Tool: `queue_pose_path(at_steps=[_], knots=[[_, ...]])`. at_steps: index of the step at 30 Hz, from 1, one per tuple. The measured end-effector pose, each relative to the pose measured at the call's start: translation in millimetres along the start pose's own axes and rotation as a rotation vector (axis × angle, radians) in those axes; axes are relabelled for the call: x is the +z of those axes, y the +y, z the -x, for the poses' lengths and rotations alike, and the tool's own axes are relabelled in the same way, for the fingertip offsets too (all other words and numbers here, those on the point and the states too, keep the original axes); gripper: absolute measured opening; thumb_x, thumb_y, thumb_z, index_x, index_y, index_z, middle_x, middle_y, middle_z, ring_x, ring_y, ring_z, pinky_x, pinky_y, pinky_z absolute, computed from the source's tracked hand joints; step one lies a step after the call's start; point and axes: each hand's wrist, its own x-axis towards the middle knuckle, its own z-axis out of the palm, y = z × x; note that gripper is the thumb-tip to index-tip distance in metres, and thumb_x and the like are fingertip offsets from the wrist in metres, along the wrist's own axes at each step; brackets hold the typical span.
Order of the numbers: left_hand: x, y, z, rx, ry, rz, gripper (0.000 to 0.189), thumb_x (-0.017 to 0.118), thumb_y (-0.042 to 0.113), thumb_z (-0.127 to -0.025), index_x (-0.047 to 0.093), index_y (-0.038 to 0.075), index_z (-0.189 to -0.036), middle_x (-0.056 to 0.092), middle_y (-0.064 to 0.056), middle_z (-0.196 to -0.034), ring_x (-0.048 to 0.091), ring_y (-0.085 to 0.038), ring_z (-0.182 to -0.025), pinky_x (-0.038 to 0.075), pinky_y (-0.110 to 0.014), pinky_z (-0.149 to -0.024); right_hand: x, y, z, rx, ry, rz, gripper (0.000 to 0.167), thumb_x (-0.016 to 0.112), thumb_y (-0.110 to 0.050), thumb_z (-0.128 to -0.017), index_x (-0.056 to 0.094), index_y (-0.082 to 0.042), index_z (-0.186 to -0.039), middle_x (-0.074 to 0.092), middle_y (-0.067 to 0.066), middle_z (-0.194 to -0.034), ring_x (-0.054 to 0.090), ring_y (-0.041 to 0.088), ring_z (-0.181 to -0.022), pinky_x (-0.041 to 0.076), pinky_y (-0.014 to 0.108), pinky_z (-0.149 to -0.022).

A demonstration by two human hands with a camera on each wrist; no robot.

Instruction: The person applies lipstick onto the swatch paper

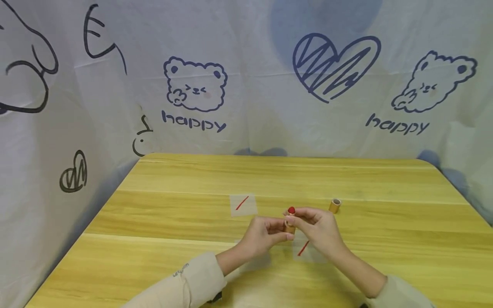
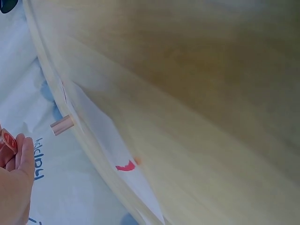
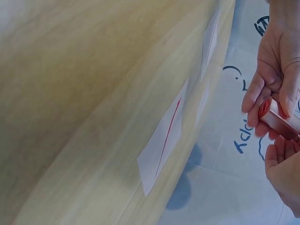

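Note:
Both hands meet at a lipstick (image 1: 291,211) held upright above the table, its red tip exposed. My left hand (image 1: 262,233) grips the golden base between thumb and fingers. Higher up, just under the red tip, my right hand (image 1: 321,226) pinches the tube. In the right wrist view the round red label on the bottom of the lipstick (image 3: 281,123) shows between the two hands. To the right of the hands, the lipstick cap (image 1: 335,206) stands on the table with its opening upward.
Beyond the hands lies a paper square (image 1: 251,210) with a red stroke. A second marked paper (image 1: 316,255) is partly under my right hand, and another paper (image 1: 259,263) is partly covered by my left arm. The wooden table (image 1: 185,184) ends at a drawn-on cloth backdrop (image 1: 262,107).

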Motion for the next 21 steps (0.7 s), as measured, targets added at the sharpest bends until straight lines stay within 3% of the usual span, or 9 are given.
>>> queue_pose_path(at_steps=[12, 21], knots=[[-2.9, -0.5, -0.1, 0.009, -0.034, 0.015, 0.024, 0.067, 0.005, -0.083, 0.066, -0.009, -0.103, 0.069, -0.025, -0.092, 0.069, -0.030, -0.083, 0.055, -0.019, -0.069, -2.0, 2.4, -2.0, -0.043, -0.075, -0.045, 0.022, 0.063, -0.011, -0.087, 0.066, 0.009, -0.098, 0.068, 0.022, -0.100, 0.065, -0.001, -0.088, 0.052, 0.016, -0.079], [-3.3, -0.8, 0.5, -0.026, -0.035, 0.034, 0.023, 0.067, 0.002, -0.082, 0.066, -0.010, -0.102, 0.068, -0.025, -0.093, 0.068, -0.034, -0.085, 0.055, -0.019, -0.069, -2.1, 3.5, -3.0, -0.056, -0.104, -0.056, 0.022, 0.062, -0.009, -0.088, 0.066, 0.009, -0.099, 0.070, 0.018, -0.099, 0.065, 0.000, -0.087, 0.053, 0.018, -0.078]])
